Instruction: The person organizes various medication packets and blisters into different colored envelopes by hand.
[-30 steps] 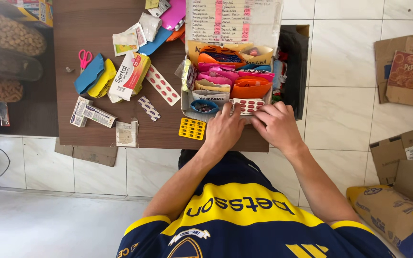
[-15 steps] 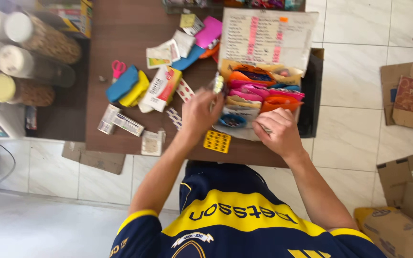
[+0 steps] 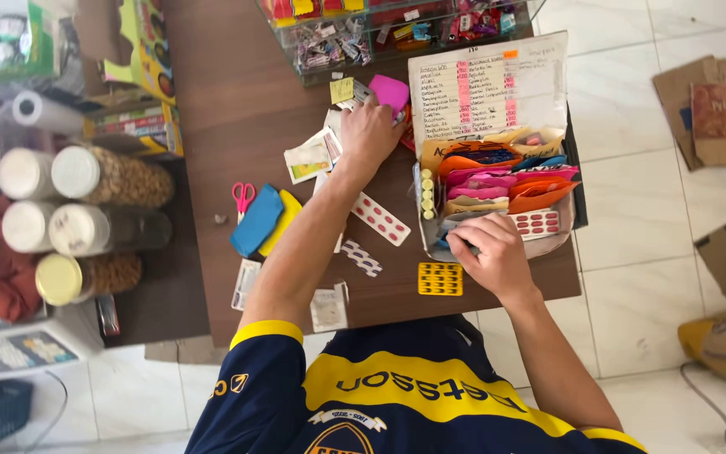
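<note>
Your left hand point(image 3: 369, 133) is stretched out to the far middle of the brown table point(image 3: 237, 118), palm down, fingers spread over a small pile of packets; the fingertips lie on or just beside a bright pink pouch point(image 3: 390, 91) and a small yellow card point(image 3: 342, 89). You cannot tell whether it grips anything, the palm hides what is under it. Your right hand point(image 3: 487, 252) sits at the near edge of the open cardboard box point(image 3: 430, 240), fingers curled narrow and dug in among the packets at the front, thumb side next to a white blister strip with red pills point(image 3: 534, 224). What exactly it pinches is hidden.

The box stands on the right part of the table, stuffed upright with orange, pink and blue pouches; its lid point(image 3: 489, 84) is flipped open toward the far side, with a handwritten list on it. A strip of yellow pills point(image 3: 427, 193) lies along the box's left wall. Just near of the box, left of your right hand, a yellow blister pack point(image 3: 440, 278) lies flat. Under your left forearm a white strip with red pills point(image 3: 381, 220) lies diagonal. Further left: red-handled scissors point(image 3: 243, 196), a blue pouch point(image 3: 255, 221) over a yellow one. Lidded jars point(image 3: 111, 176) lie on their sides off the far left.
</note>
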